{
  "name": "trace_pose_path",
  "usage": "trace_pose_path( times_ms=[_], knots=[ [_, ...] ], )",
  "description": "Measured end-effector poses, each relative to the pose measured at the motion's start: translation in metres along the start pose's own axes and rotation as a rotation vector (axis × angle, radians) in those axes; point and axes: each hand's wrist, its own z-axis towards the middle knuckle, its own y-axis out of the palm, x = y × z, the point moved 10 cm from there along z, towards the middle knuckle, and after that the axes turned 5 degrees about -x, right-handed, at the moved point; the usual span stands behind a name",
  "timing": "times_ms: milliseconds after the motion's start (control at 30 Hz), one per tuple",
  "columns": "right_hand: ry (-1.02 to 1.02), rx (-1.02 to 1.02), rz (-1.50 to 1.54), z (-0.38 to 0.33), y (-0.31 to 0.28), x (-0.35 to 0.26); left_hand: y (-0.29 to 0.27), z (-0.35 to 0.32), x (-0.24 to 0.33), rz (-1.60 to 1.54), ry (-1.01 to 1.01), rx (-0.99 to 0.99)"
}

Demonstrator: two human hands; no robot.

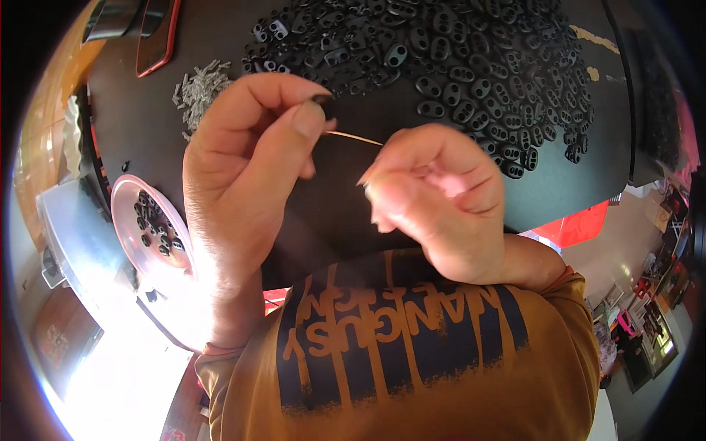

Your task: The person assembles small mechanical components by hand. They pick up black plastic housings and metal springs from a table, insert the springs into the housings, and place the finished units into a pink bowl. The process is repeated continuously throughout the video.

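My left hand point(239, 165) pinches a small black plastic piece point(322, 99) between thumb and forefinger, above the dark table. From that pinch a thin, pale yellowish rod or strand point(354, 137) runs across to my right hand point(441, 195), whose fingers are closed on its other end. Whether it is stiff or flexible I cannot tell, nor whether it passes through the black piece. The right fingertips are slightly blurred. Beyond both hands spreads a large pile of black two-hole oval plastic pieces point(448, 70), resembling cord locks.
A small heap of short clear-grey pieces point(202, 88) lies just past my left hand. To its left stands a pink bowl point(125, 220) with several black pieces inside. A red-edged phone point(157, 37) rests at the far left. A red container point(581, 224) is beyond the table's right edge.
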Motion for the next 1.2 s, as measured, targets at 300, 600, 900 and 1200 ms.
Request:
trace_pose_path(
  times_ms=[300,600,900,1200],
  knots=[
    [-0.185,0.02,-0.204,0.004,-0.002,-0.014,0.011,-0.025,-0.018,-0.231,-0.097,-0.12],
    [-0.186,0.027,-0.271,0.004,-0.002,-0.015,0.015,-0.03,-0.003,-0.014,0.147,-0.054],
    [-0.127,0.069,-0.12,0.006,-0.01,-0.005,0.025,-0.059,0.043,0.728,0.824,0.21],
    [-0.085,0.083,-0.037,0.006,-0.015,-0.002,0.032,-0.058,0.042,0.84,0.847,0.162]
  ],
)
